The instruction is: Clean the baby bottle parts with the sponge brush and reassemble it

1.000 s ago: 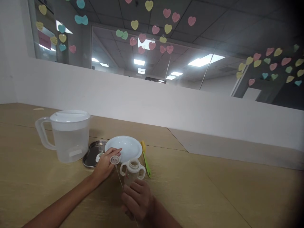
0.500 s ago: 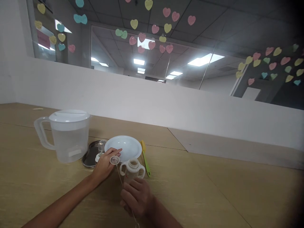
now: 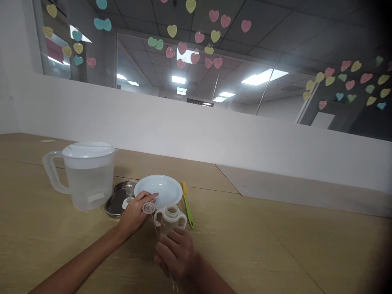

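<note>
My left hand (image 3: 134, 214) holds a small round translucent cap piece (image 3: 149, 208) between its fingers, with the index finger stretched out over the bowl's near rim. From this piece a thin straw-like stem (image 3: 155, 226) slants down to my right hand (image 3: 176, 251). That hand is closed around the stem, and a thin wire end with a small loop (image 3: 175, 288) shows below it. Whether stem and wire are one piece is hidden by the fist. Just beyond my right hand stands a clear baby bottle (image 3: 170, 216) with two white handles, its mouth uncovered.
A white bowl (image 3: 171, 188) lies behind the bottle, with a yellow-and-green brush (image 3: 188, 208) to its right. At left, a metal tray (image 3: 114, 202) carries a clear cover (image 3: 131, 188) and a white collar (image 3: 126, 203). A lidded water pitcher (image 3: 88, 179) stands farther left.
Both hands keep almost the same pose. The round cap piece has shifted very slightly, and the whole view has moved a little.
</note>
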A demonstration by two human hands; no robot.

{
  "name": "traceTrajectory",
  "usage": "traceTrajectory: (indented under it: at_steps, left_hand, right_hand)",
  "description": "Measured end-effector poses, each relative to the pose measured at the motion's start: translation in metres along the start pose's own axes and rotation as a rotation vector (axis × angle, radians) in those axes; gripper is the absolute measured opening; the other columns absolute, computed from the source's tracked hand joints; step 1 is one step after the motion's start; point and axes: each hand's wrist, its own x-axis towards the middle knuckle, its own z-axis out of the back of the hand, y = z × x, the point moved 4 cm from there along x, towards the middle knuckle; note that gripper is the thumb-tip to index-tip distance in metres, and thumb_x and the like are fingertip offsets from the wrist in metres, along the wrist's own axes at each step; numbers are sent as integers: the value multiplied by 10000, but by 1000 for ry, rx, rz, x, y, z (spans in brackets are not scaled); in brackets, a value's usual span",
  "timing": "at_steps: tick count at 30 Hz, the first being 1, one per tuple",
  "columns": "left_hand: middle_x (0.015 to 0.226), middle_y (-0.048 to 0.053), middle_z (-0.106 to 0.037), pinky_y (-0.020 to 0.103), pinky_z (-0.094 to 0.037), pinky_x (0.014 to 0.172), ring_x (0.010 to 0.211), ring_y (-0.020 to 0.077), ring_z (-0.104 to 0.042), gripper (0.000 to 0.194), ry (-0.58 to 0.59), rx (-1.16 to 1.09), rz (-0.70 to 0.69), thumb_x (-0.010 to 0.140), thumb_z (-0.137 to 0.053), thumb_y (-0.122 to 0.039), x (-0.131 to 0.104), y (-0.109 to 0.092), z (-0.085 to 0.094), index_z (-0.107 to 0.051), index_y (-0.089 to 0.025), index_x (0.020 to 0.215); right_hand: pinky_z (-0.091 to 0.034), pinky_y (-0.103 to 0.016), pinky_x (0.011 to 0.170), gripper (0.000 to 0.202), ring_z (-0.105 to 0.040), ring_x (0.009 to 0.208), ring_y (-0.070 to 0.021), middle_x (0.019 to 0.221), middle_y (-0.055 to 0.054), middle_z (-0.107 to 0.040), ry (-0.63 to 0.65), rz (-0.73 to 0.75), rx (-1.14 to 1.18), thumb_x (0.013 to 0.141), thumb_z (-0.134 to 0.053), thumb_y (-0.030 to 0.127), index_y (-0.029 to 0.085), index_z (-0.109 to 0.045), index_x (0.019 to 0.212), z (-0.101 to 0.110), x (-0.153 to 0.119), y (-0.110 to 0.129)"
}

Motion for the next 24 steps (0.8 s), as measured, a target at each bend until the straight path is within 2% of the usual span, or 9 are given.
traceTrajectory:
  at_steps: [7, 12, 19, 24]
  left_hand:
    - [914, 67, -610, 259, -485, 709, 826, 158, -595, 318, -58, 137, -106, 907, -389, -280, -1, -10, 1, -636, -210, 1095]
    - [878, 62, -598, 259, -477, 694, 791, 144, -569, 299, -106, 210, -189, 907, -407, -274, -3, -22, 4, -638, -237, 1094]
    - [788, 43, -536, 245, -425, 660, 733, 132, -513, 281, -187, 289, -259, 892, -449, -236, -6, -28, 5, -626, -231, 1110]
    - [712, 21, -512, 231, -385, 606, 668, 123, -476, 269, -188, 304, -307, 883, -476, -243, -6, -30, 6, -627, -227, 1105]
  right_hand:
    - [-211, -273, 470, 447, -345, 445, -116, 494, 19, -406, -37, -33, 2, 970, -235, 226, 173, -453, 584, 2, 0, 0]
    - [-239, -266, 462, 436, -363, 443, -117, 503, 17, -418, 4, -76, 1, 970, -256, 224, 176, -449, 582, -2, -3, 0]
    - [-283, -261, 470, 396, -385, 459, -118, 511, 17, -429, 29, -42, 4, 952, -319, 197, 175, -454, 580, -5, -1, 8]
    - [-262, -259, 453, 408, -388, 464, -117, 505, 11, -440, -26, -69, 9, 949, -306, 165, 168, -448, 567, -3, 3, 5]
